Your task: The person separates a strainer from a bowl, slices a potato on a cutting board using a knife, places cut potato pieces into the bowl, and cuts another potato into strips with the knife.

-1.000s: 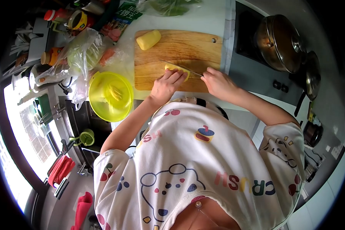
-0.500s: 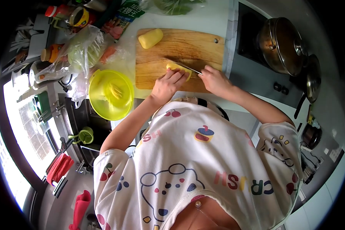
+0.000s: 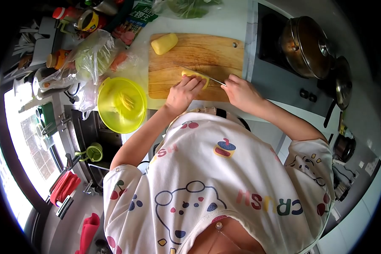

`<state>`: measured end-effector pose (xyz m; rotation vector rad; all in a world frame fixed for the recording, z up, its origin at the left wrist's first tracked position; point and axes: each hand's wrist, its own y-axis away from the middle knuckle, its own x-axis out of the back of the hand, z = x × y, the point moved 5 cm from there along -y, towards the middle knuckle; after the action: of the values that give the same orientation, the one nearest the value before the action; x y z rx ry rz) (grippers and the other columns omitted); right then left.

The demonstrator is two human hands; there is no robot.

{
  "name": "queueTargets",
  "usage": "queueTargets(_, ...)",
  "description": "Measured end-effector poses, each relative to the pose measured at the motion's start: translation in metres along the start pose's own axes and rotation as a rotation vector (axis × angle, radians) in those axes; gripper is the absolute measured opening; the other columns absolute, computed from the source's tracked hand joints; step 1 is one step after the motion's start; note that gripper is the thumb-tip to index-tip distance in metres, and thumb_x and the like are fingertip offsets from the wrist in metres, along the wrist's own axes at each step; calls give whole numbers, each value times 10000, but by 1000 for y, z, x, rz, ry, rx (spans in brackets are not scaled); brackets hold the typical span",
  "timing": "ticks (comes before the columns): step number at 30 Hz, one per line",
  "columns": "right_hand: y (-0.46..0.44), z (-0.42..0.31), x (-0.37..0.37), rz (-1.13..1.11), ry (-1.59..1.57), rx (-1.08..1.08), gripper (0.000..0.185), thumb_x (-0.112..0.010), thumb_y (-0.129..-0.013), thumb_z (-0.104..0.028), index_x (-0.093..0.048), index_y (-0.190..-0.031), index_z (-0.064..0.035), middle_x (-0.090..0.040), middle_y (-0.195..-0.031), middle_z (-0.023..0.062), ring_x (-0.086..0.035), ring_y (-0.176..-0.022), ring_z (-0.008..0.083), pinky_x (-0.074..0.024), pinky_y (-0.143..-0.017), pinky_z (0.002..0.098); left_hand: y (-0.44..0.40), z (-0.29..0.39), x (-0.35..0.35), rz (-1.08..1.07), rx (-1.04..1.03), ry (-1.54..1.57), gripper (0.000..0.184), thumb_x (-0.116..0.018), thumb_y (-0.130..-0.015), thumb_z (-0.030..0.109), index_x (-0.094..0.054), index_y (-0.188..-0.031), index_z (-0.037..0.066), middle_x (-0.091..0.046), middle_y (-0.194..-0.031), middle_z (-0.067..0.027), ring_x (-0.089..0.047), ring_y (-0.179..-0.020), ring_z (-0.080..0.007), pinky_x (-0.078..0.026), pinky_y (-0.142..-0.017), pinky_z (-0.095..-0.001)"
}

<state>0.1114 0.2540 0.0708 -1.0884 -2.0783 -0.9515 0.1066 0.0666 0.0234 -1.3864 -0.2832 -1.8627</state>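
Under the fingers of my left hand (image 3: 183,94), a yellow potato piece (image 3: 189,73) is pressed onto the wooden cutting board (image 3: 218,46). My right hand (image 3: 241,92) is closed around a knife (image 3: 207,77), whose blade lies along the far side of that piece, pointing up and left. A peeled yellow potato (image 3: 164,43) rests at the board's upper left corner. Left of the board, a bright yellow-green bowl (image 3: 108,111) holds several pale yellow strips (image 3: 126,101). My fingers hide part of the potato piece.
A lidded pot (image 3: 305,47) stands on the dark stove at the right, with another lid (image 3: 343,82) beside it. Bagged vegetables (image 3: 93,59), jars (image 3: 89,20) and a green packet (image 3: 135,21) are at the upper left. A green cup (image 3: 94,152) is by the sink.
My right hand moved slightly left with the knife, then back right. My left hand stays on the potato piece. The whole view shifts slightly.
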Motion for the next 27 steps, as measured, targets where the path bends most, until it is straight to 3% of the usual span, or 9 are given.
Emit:
queueTargets(14,12,3,4,-20,44,-29,247,-522,-989,-179,-595,-884,32,-579,-920,184,-642,-799,399,-528,-714,471,2,0,-3,-46,-11,-20,431,-592,-802,78,-637,-1230,98,-619,-1155,0,-606,-1093,-173,-573,-819,-273)
queueTargets(27,14,4,7,-35,49,-32,244,-534,-981,-164,-596,-859,38,-582,-895,202,-638,-797,407,-526,-720,472,2,0,-2,-44,-22,-22,453,-594,-791,86,-631,-1242,97,-618,-1173,-7,-601,-1094,-182,-565,-829,-272)
